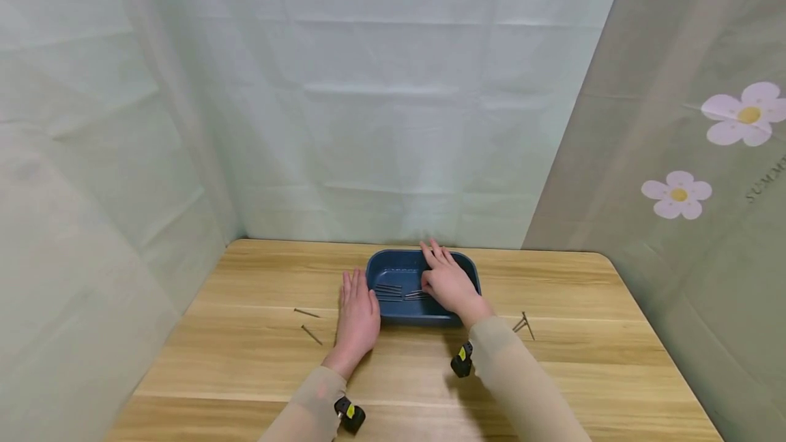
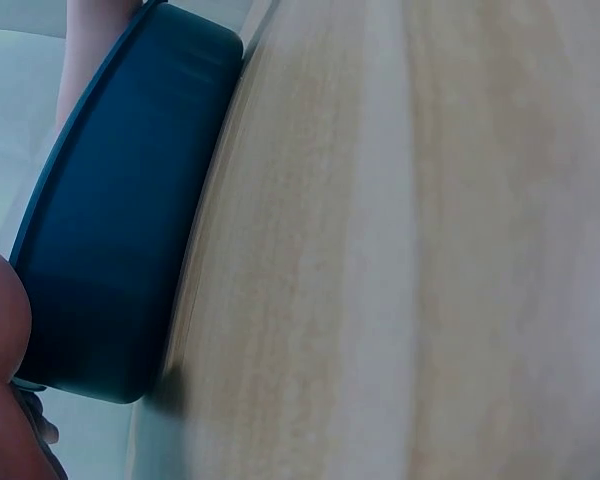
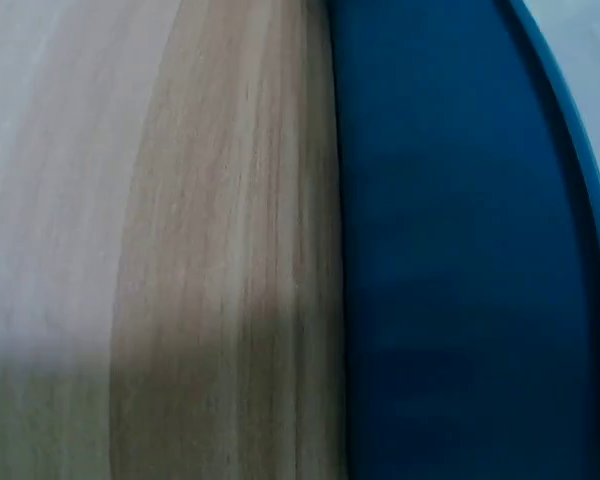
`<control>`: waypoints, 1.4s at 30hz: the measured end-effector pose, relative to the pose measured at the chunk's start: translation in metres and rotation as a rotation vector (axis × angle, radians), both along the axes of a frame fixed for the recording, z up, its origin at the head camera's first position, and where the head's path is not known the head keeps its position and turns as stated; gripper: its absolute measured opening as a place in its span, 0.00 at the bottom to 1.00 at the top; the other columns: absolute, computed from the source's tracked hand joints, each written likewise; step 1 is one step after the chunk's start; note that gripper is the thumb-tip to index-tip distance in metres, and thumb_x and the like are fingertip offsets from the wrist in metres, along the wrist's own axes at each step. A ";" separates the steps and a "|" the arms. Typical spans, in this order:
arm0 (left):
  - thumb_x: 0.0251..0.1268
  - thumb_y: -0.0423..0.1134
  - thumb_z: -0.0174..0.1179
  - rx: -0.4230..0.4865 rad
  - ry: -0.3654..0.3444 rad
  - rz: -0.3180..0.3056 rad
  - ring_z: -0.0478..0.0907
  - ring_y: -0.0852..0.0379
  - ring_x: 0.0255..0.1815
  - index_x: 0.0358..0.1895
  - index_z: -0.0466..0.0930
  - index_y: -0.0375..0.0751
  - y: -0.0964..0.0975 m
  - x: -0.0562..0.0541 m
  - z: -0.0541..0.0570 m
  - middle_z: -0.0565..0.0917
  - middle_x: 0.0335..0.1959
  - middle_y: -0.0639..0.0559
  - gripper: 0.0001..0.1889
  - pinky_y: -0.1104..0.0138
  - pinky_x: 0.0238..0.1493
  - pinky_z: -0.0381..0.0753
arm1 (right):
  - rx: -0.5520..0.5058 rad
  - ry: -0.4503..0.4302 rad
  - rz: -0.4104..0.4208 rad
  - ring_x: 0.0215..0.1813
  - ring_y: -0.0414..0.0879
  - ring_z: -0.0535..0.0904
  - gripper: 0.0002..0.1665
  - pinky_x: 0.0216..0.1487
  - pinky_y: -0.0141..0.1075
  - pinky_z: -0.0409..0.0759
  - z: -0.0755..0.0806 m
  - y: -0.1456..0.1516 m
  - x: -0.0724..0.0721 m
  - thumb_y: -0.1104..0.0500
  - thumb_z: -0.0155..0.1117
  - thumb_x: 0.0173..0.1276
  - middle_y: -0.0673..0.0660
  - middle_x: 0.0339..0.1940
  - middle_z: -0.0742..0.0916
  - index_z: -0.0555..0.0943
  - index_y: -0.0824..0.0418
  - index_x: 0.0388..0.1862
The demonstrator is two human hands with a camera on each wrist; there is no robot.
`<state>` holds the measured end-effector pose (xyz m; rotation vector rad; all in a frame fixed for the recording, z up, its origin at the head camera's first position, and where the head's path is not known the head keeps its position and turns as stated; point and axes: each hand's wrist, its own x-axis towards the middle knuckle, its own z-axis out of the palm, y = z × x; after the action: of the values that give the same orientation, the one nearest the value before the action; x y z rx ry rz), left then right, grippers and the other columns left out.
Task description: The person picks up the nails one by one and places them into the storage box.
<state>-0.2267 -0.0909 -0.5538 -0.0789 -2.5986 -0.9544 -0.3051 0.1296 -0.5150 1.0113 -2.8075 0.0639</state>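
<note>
A dark blue rectangular tray point(image 1: 424, 320) lies on the wooden table, with several thin metal nails point(image 1: 389, 291) in rows on its floor. My right hand point(image 1: 451, 285) reaches over the tray, thumb and index finger pinched together at the nails on the right, other fingers stretched toward the far rim. What lies between the fingertips is mostly hidden. Beside the tray's left end rests my left hand point(image 1: 358, 316), fingers straight, thumb along the rim. The left wrist view has the tray's side wall point(image 2: 130, 210); the right wrist view shows the blue wall point(image 3: 460, 250) too.
Two loose nails, an upper nail point(image 1: 306, 312) and a lower nail point(image 1: 312, 335), lie left of my left hand. A few more nails point(image 1: 525, 323) cross each other right of my right forearm. A pale cloth point(image 1: 393, 121) hangs behind the table's back edge.
</note>
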 end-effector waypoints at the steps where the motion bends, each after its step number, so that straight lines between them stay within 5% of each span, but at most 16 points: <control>1: 0.85 0.33 0.48 -0.005 -0.011 0.000 0.48 0.26 0.85 0.78 0.60 0.16 0.000 0.000 0.000 0.62 0.80 0.23 0.28 0.36 0.81 0.51 | 0.010 0.003 0.000 0.88 0.65 0.48 0.05 0.85 0.55 0.52 0.000 -0.001 0.000 0.54 0.75 0.74 0.67 0.87 0.60 0.89 0.50 0.35; 21: 0.83 0.32 0.48 0.032 0.030 0.003 0.49 0.24 0.84 0.76 0.61 0.15 0.002 0.001 0.003 0.63 0.79 0.21 0.28 0.33 0.79 0.52 | 0.110 0.031 -0.060 0.89 0.61 0.42 0.07 0.86 0.52 0.47 -0.007 -0.017 -0.003 0.53 0.72 0.76 0.62 0.90 0.55 0.88 0.49 0.34; 42: 0.86 0.33 0.48 -0.006 -0.032 0.005 0.47 0.26 0.85 0.78 0.60 0.18 0.001 0.002 0.003 0.62 0.81 0.24 0.28 0.36 0.81 0.51 | 0.108 0.026 -0.079 0.90 0.60 0.42 0.07 0.86 0.52 0.46 -0.006 -0.019 -0.004 0.53 0.70 0.77 0.61 0.90 0.56 0.89 0.50 0.36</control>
<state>-0.2246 -0.0896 -0.5504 -0.0589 -2.6300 -0.9535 -0.3086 0.1108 -0.5211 0.9142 -2.8504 -0.1103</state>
